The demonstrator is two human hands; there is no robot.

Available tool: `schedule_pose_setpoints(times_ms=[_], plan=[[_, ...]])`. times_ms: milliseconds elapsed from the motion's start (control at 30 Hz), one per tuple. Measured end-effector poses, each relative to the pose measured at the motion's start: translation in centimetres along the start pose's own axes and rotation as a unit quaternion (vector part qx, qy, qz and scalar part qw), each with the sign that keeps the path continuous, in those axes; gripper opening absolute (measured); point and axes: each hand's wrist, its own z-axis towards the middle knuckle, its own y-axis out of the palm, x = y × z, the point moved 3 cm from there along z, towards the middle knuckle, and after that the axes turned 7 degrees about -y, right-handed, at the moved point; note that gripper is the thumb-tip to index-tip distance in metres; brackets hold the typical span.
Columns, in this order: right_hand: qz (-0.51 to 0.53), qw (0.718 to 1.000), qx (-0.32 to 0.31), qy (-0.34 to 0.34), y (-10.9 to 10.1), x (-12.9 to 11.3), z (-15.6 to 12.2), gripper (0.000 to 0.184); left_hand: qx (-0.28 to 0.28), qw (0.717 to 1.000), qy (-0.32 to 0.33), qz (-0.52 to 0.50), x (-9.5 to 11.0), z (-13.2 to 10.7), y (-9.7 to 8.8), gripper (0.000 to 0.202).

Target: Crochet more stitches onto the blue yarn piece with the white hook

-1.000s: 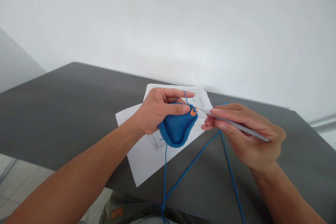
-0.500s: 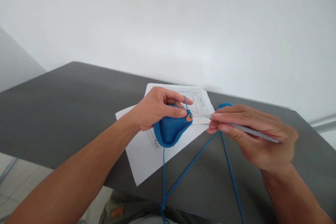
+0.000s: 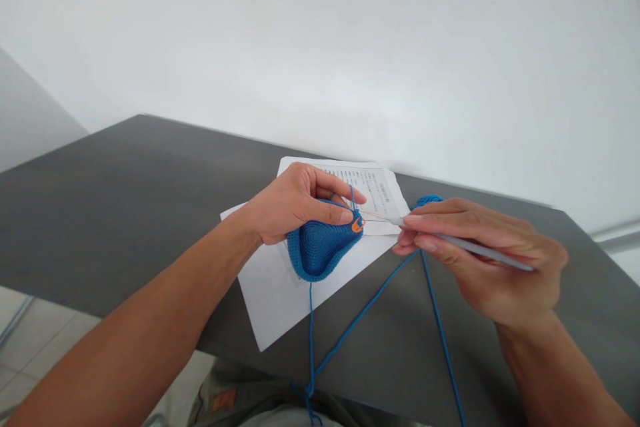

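Note:
My left hand (image 3: 305,203) pinches a blue crocheted piece (image 3: 320,247) by its upper edge, thumb on the near side. The piece is cupped, with a raised rim. An orange stitch marker (image 3: 357,225) is clipped at its right corner. Blue yarn (image 3: 353,197) loops over my left index finger. My right hand (image 3: 490,253) grips a crochet hook (image 3: 475,248) with a pale grey handle, held like a pen. The hook's thin metal shaft reaches left to the stitches beside the marker; its tip is too small to make out.
Printed paper sheets (image 3: 280,313) lie beneath the work on a dark grey table (image 3: 150,213). A bundle of blue yarn (image 3: 427,201) sits behind my right hand. Loose strands run down over the table's front edge towards my lap. A white wall (image 3: 320,47) rises behind the table.
My left hand and the crocheted piece have shifted slightly left, away from the right hand. The right hand and the hook have hardly moved.

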Motion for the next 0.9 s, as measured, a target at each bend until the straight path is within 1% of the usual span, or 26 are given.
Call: schedule_pose_setpoints(times_ms=[100,233,400,500,633,700,767,833,900], plan=[[-0.032,0.999,-0.037,-0.015,-0.3,-0.2,0.1,0.038,0.004,1.0,-0.002,0.017,0.0,0.1,-0.3,0.027],[-0.035,0.997,-0.067,-0.02,-0.6,-0.3,0.1,0.039,-0.009,0.999,-0.009,0.036,-0.1,0.2,-0.5,0.026],[-0.01,0.997,-0.078,-0.014,-0.7,-0.4,0.3,0.039,-0.031,0.999,-0.032,0.032,-0.2,0.1,-0.4,0.024],[0.014,0.997,-0.073,-0.001,-0.8,-0.3,0.4,0.038,-0.047,0.998,-0.045,0.016,-0.3,0.0,-0.3,0.021],[0.048,0.997,-0.061,0.016,-0.9,-0.1,0.3,0.035,-0.063,0.997,-0.044,0.02,-0.3,0.0,-0.1,0.018],[0.078,0.995,-0.046,0.04,-0.9,0.1,0.2,0.031,-0.071,0.996,-0.036,0.025,-0.2,0.0,-0.1,0.017],[0.128,0.988,-0.025,0.082,-0.9,0.4,0.0,0.024,-0.073,0.997,-0.026,0.03,-0.1,0.0,-0.1,0.015],[0.194,0.971,0.006,0.139,-0.6,0.9,-0.1,0.016,-0.068,0.997,-0.018,0.033,-0.1,-0.1,-0.2,0.015],[0.26,0.945,0.042,0.195,-0.3,1.3,0.0,0.012,-0.062,0.997,-0.01,0.032,0.0,-0.1,-0.3,0.016]])
